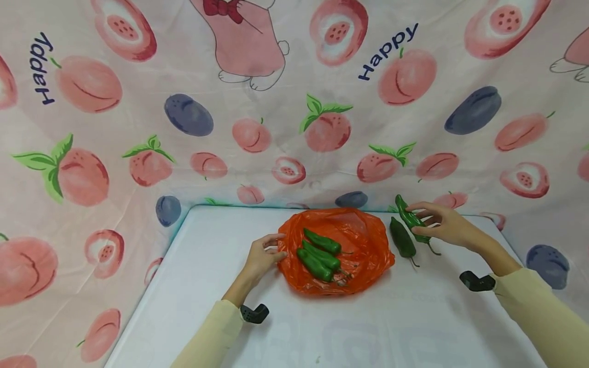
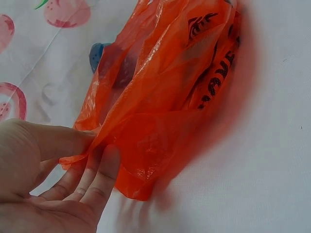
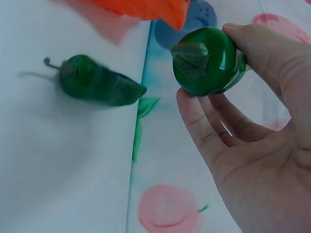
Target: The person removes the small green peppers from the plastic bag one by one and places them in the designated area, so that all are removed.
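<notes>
My left hand (image 1: 259,259) pinches the left rim of an open orange plastic bag (image 1: 363,230) between thumb and fingers; the left wrist view shows the bag's thin film (image 2: 155,141) in that grip. Inside the bag lie 3 green peppers (image 1: 321,255), side by side with stems toward the lower right. Over to the right, my right hand (image 1: 444,225) holds another green pepper (image 1: 407,214) between thumb and fingertips, its stem end (image 3: 194,60) facing the right wrist camera. Just left of it, one more green pepper (image 3: 97,80) rests on the white table, beside the bag.
The white table (image 1: 221,225) ends at the back and left against a hanging cloth (image 1: 276,102) printed with peaches and plums. Black wrist cameras (image 1: 254,313) sit on both forearms, below pale yellow sleeves (image 1: 211,332).
</notes>
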`<action>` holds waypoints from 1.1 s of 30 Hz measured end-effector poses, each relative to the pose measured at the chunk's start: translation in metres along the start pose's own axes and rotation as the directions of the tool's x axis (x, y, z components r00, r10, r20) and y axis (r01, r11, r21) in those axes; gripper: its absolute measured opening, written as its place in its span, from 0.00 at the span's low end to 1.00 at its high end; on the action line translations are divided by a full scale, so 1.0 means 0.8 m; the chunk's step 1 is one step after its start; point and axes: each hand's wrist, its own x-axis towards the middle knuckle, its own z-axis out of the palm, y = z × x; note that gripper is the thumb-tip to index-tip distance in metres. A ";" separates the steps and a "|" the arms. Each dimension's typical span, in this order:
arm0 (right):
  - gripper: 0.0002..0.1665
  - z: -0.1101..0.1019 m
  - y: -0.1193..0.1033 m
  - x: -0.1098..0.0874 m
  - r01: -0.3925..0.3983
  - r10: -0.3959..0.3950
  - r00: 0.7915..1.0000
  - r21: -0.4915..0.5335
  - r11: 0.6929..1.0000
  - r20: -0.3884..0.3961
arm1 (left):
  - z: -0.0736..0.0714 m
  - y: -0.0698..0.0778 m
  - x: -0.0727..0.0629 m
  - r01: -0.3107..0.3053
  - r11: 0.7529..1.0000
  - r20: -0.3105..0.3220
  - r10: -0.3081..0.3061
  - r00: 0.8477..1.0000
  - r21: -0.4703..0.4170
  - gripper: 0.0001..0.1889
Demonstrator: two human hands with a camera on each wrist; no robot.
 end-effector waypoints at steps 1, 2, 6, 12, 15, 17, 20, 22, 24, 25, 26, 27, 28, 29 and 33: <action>0.34 -0.001 0.003 -0.003 -0.004 0.004 1.000 -0.003 1.000 -0.008 | -0.001 -0.006 0.004 -0.001 1.000 -0.001 0.001 1.000 0.001 0.26; 0.34 -0.002 0.006 -0.005 -0.004 0.004 1.000 -0.007 1.000 -0.016 | -0.001 -0.011 0.007 -0.001 1.000 -0.003 0.001 1.000 0.003 0.26; 0.34 -0.004 0.016 -0.012 -0.009 0.009 0.999 -0.017 1.000 -0.038 | -0.001 -0.018 0.011 -0.005 1.000 -0.016 0.005 1.000 0.002 0.26; 0.34 -0.005 0.022 -0.022 -0.045 0.045 0.998 -0.013 0.999 -0.051 | 0.000 -0.018 0.011 -0.005 1.000 -0.030 0.006 1.000 0.010 0.25; 0.35 -0.002 0.025 -0.025 -0.071 0.071 0.996 -0.008 0.997 -0.060 | -0.001 -0.019 0.011 -0.002 1.000 -0.032 0.002 0.999 0.009 0.25; 0.35 -0.001 0.029 -0.026 -0.088 0.088 0.994 -0.001 0.996 -0.066 | -0.001 -0.019 0.011 0.001 1.000 -0.031 -0.001 1.000 0.000 0.25; 0.35 0.003 0.038 -0.026 -0.101 0.101 0.992 0.012 0.995 -0.074 | -0.001 -0.019 0.011 -0.005 1.000 -0.027 0.005 1.000 -0.001 0.25; 0.36 0.006 0.045 -0.026 -0.109 0.110 0.991 0.021 0.994 -0.079 | -0.001 -0.019 0.011 -0.009 1.000 -0.025 0.009 1.000 0.000 0.25; 0.36 0.009 0.052 -0.027 -0.121 0.123 0.989 0.027 0.992 -0.082 | -0.001 -0.020 0.011 -0.015 1.000 -0.022 0.015 1.000 0.001 0.25; 0.37 0.011 0.056 -0.027 -0.129 0.131 0.988 0.033 0.991 -0.082 | 0.000 -0.020 0.011 -0.018 1.000 -0.021 0.018 1.000 0.004 0.25; 0.37 0.013 0.059 -0.027 -0.138 0.141 0.987 0.038 0.990 -0.080 | 0.000 -0.020 0.011 -0.019 1.000 -0.022 0.019 1.000 0.004 0.25; 0.37 0.015 0.063 -0.027 -0.150 0.153 0.985 0.044 0.988 -0.078 | 0.000 -0.020 0.011 -0.020 1.000 -0.022 0.020 1.000 0.003 0.25; 0.38 0.016 0.065 -0.027 -0.160 0.164 0.984 0.052 0.986 -0.075 | 0.000 -0.020 0.011 -0.019 1.000 -0.022 0.019 1.000 0.004 0.25; 0.38 0.018 0.068 -0.027 -0.172 0.176 0.982 0.058 0.983 -0.072 | 0.000 -0.020 0.010 -0.018 1.000 -0.023 0.018 1.000 0.003 0.25; 0.39 0.024 0.077 -0.028 -0.195 0.200 0.978 0.073 0.978 -0.067 | 0.000 -0.020 0.010 -0.010 1.000 -0.028 0.010 1.000 0.004 0.25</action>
